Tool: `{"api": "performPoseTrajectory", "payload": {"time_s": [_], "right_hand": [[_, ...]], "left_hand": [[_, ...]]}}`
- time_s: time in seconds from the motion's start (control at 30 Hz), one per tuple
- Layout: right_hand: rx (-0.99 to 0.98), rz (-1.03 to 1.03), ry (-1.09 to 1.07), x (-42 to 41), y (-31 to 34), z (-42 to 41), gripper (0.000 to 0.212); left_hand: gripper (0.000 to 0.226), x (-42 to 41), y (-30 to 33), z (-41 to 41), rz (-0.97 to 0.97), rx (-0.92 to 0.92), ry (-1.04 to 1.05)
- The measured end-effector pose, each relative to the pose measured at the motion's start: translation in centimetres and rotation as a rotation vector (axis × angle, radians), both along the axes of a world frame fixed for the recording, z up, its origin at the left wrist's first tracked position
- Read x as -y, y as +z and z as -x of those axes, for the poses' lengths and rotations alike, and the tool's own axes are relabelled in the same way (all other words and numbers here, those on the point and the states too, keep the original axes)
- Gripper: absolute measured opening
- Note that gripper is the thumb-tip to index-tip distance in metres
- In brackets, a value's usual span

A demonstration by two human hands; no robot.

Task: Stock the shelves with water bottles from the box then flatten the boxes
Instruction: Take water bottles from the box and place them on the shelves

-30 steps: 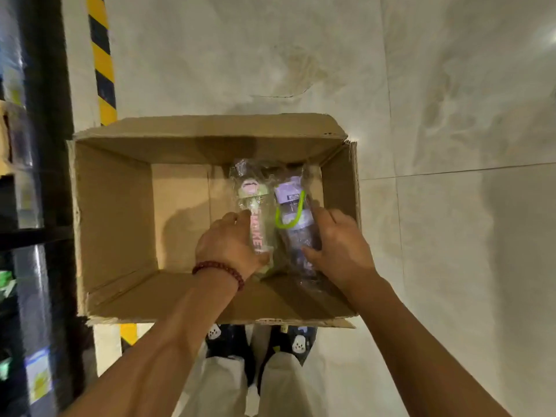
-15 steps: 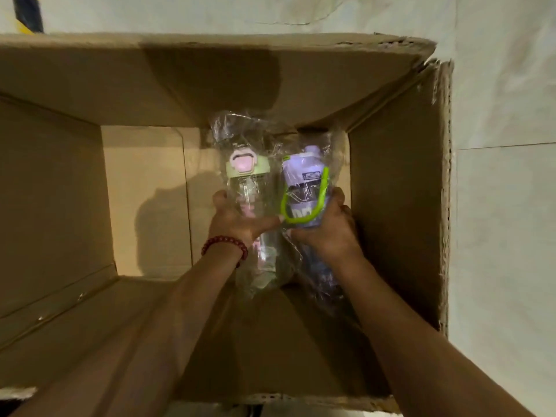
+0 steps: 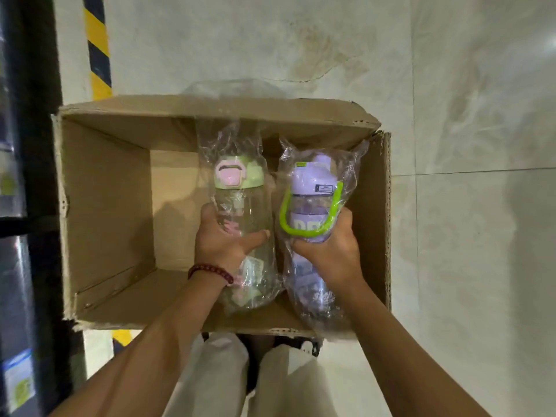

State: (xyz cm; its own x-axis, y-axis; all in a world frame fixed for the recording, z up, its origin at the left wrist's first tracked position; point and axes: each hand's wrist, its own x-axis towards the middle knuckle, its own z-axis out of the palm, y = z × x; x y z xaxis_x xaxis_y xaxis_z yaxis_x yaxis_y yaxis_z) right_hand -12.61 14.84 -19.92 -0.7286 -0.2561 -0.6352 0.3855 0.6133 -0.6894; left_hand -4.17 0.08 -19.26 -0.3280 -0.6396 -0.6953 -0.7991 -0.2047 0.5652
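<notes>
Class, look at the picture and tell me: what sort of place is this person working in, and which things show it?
Probably a shop or stockroom: bagged water bottles over a cardboard box, black shelving alongside, hazard tape on the tiled floor.

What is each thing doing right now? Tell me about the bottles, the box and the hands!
Green-lidded bottle: bagged in clear plastic, lid closed, held above the box.
Purple bottle: bagged in clear plastic, held above the box.
Cardboard box: open on the floor, no other bottles seen inside.
Left hand: grips the green-lidded bottle.
Right hand: grips the purple bottle.
</notes>
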Motion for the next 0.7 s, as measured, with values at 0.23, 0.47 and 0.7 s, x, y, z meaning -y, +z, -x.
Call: {"api": "performPoseTrajectory", "payload": {"time_s": [0.23,0.47,0.7], "right_hand": [[-0.095,0.173,-0.015,2.6,14.3,0.8,0.056],[-0.194,0.323,0.035,5.4,31.5,1.8,0.053],[-0.291,0.451,0.083,7.2,48.2,0.2,0.062]], "left_hand": [[0.071,3.8,15.4,-0.2,0.081,-0.153,0.080],[0.077,7.4,32.7,-0.2,0.219,-0.342,0.095],[0.091,8.0,49.2,-4.6,0.344,-0.444,0.167]]}}
